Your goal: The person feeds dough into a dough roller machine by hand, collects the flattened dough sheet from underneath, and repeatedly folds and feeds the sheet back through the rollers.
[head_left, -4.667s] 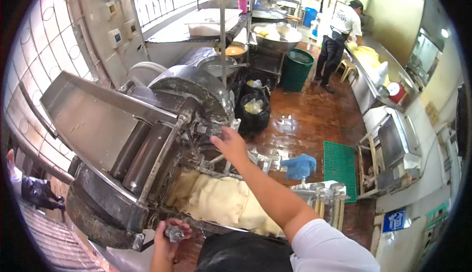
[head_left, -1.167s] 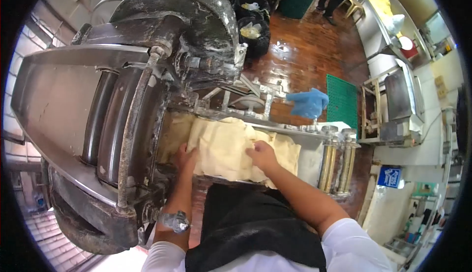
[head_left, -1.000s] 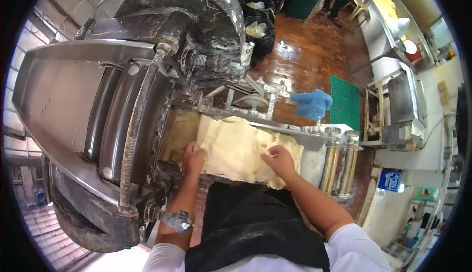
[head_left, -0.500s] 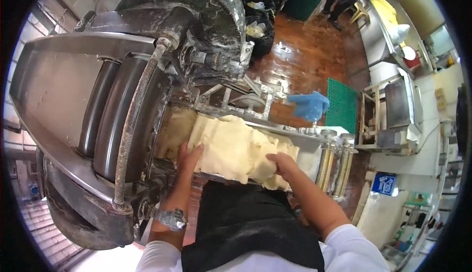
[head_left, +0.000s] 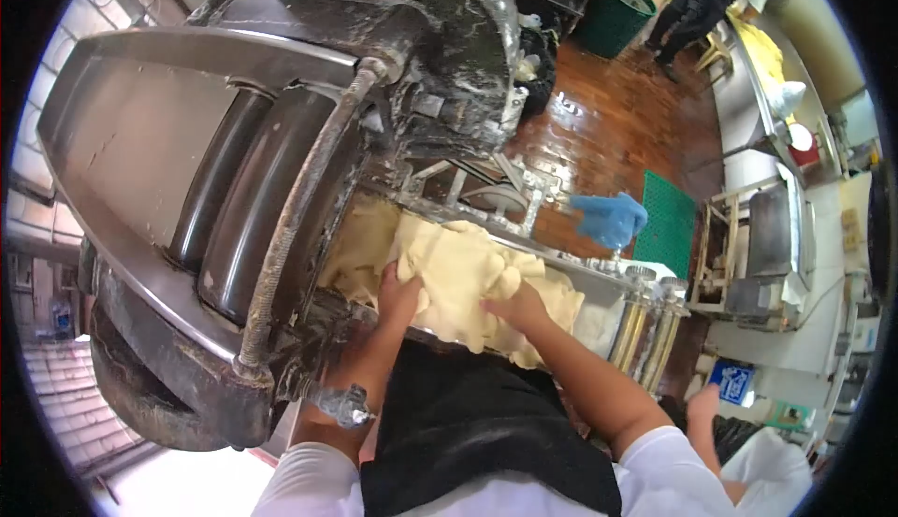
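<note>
Dough [head_left: 454,265] lies in rumpled folds between and beneath the two hands, on a metal bed [head_left: 596,319]. The left hand [head_left: 400,299] grips its near edge, thumb on top; the right hand [head_left: 519,309] is closed on a fold farther right. To the right of the right hand stand brass-coloured rollers [head_left: 631,328]; to the left of the left hand, larger dark rollers [head_left: 267,204]. Past the right hand hangs a blue cloth [head_left: 608,221], then a green mat [head_left: 667,222]. Well beyond both hands, a person [head_left: 706,3] bends near a green bin [head_left: 613,17]
</note>
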### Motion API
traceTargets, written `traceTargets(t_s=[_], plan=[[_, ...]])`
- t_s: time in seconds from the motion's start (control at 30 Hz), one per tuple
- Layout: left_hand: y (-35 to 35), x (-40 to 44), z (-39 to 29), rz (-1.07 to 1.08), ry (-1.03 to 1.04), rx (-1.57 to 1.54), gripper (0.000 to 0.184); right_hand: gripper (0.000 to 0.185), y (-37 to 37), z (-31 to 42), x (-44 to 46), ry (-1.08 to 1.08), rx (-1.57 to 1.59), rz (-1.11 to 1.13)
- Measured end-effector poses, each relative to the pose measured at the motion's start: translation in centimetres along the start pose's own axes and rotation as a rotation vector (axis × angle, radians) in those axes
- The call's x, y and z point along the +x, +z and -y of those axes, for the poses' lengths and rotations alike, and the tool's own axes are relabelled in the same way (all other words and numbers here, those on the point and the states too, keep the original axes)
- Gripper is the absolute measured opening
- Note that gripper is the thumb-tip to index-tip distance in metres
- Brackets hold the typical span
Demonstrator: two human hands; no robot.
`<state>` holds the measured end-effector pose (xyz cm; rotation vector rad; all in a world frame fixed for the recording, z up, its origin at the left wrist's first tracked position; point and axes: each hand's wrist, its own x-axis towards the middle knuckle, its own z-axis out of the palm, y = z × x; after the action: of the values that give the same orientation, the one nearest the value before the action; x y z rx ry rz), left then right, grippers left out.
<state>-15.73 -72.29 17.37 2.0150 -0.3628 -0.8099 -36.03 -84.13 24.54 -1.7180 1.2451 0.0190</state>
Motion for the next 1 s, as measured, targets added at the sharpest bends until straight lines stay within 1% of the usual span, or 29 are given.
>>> traceTargets(t_s=[0.03,0.07,0.1,0.13,0.17,0.2,0.23,0.3,0.33,0.37,0.4,0.43,0.47,0.5,0.53,0.57,0.63,0.67,0.7,0.73,0.77,0.8,0.83,0.87,0.9,0.97,1.0], plan=[[0.2,0.1,0.2,0.011,0.024,0.007,0.051,0.058,0.7,0.0,0.4,-0.009,-0.002,0.008],[0.0,-0.3,-0.9,0.035,-0.022,-0.036,0.051,0.055,1.5,-0.4,1.0,-0.03,-0.054,-0.044],[0.1,-0.4,-0.8,0.026,-0.02,-0.037,0.051,0.053,2.0,-0.7,1.5,-0.051,-0.104,-0.098],[0.3,-0.6,-0.6,0.026,0.024,-0.102,0.051,0.053,2.2,-1.3,1.6,-0.058,-0.102,-0.096],[0.3,-0.7,-0.1,0.028,0.067,-0.166,0.05,0.049,1.7,-1.7,1.2,-0.051,0.089,-0.122],[0.5,-0.7,0.8,0.024,0.066,-0.166,0.05,0.046,1.4,-1.9,1.0,-0.042,0.277,-0.146],[0.7,-0.6,1.6,0.038,0.097,-0.206,0.049,0.046,1.0,-2.3,0.7,-0.046,0.273,-0.141],[0.9,-1.1,1.7,0.039,0.126,-0.252,0.048,0.037,-1.7,0.7,-1.7,0.165,0.739,-0.172],[1.0,-2.0,0.7,0.039,0.147,-0.139,0.048,0.039,-2.9,1.4,-2.1,0.321,0.642,-0.112],[1.1,-2.6,0.1,0.039,0.168,-0.024,0.047,0.039,-3.4,0.5,-2.3,0.316,0.637,-0.104],[1.6,-2.6,0.7,0.151,0.148,-0.178,0.055,0.042,-3.8,-0.7,-2.9,0.246,0.737,-0.084],[2.3,-3.2,1.3,0.146,0.149,-0.178,0.055,0.044,-4.2,-1.8,-3.4,0.176,0.838,-0.067],[2.5,-4.8,-0.4,0.174,0.154,-0.164,0.056,0.045,-4.9,-2.2,-4.0,0.144,0.947,-0.088],[3.1,-5.8,-1.4,0.204,0.159,-0.15,0.057,0.045,-5.9,-3.0,-4.5,0.143,0.947,-0.089],[3.9,-6.1,-0.7,0.223,0.204,-0.111,0.058,0.046,-7.0,-4.0,-5.0,0.196,0.966,-0.054],[4.3,-6.6,-1.1,0.225,0.205,-0.115,0.058,0.047,-8.0,-5.0,-5.5,0.25,0.982,-0.021],[4.4,-8.2,-2.7,0.281,0.2,0.032,0.06,0.047,-8.1,-7.4,-5.8,0.244,0.986,-0.018],[4.1,-8.6,-3.8,0.302,0.168,0.099,0.06,0.049,-7.9,-8.3,-5.8,0.3,0.989,-0.029],[4.1,-8.3,-3.8,0.298,0.169,0.095,0.06,0.05,-7.5,-9.2,-5.7,0.356,0.993,-0.038],[4.0,-7.9,-3.5,0.26,0.268,0.262,0.067,0.046,-6.7,-10.6,-5.3,0.395,1.019,-0.032],[3.9,-7.4,-3.2,0.221,0.366,0.43,0.074,0.046,-6.3,-10.9,-4.8,0.391,1.019,-0.031],[4.2,-6.9,-2.6,0.219,0.37,0.431,0.074,0.044,-5.8,-11.1,-4.5,0.422,1.123,0.006],[4.5,-6.3,-1.9,0.053,0.381,0.485,0.083,0.042,-5.4,-11.3,-4.3,0.454,1.229,0.042],[4.8,-6.0,-1.4,-0.112,0.389,0.536,0.093,0.046,-5.7,-11.2,-4.0,0.542,1.275,0.109],[5.0,-5.6,-0.9,-0.11,0.389,0.536,0.093,0.046,-5.8,-11.1,-3.8,0.543,1.275,0.107],[5.5,-5.0,-0.5,0.101,0.074,0.37,0.106,0.056,-5.5,-10.4,-3.3,0.508,0.9,0.208],[5.3,-5.4,-1.5,0.098,0.075,0.364,0.106,0.063,-4.8,-10.6,-3.1,0.373,0.712,0.221]])
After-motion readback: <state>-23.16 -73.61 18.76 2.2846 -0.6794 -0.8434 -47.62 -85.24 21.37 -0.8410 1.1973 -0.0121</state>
